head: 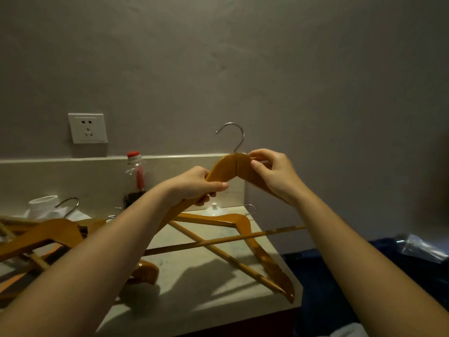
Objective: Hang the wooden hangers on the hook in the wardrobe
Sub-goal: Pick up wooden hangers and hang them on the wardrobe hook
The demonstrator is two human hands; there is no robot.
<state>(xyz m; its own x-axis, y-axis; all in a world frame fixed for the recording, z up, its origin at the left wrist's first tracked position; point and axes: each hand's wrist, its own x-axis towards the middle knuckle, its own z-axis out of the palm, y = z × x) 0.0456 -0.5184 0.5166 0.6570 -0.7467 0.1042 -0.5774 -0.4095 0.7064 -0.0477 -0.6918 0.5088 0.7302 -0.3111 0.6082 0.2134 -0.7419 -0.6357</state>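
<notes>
Head view: a wooden hanger (230, 167) is held raised above the counter (194, 268). Left hand (196, 184) is closed round its left arm; right hand (272, 173) is pinched near the metal hook (232, 133). More hangers (245, 227) are seen lying below.

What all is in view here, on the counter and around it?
Held hanger: one, orange-brown wood, metal hook up, raised over the counter.
Other hangers: several, same wood, lying crossed on the counter.
Counter: one, pale stone.
Bottle: one, clear, red cap, by the backsplash.
Socket: one, white, on the grey wall.
White cup-like thing: one, far left.
Left hand: gripping the left arm of the held hanger.
Right hand: fingers at its top.
</notes>
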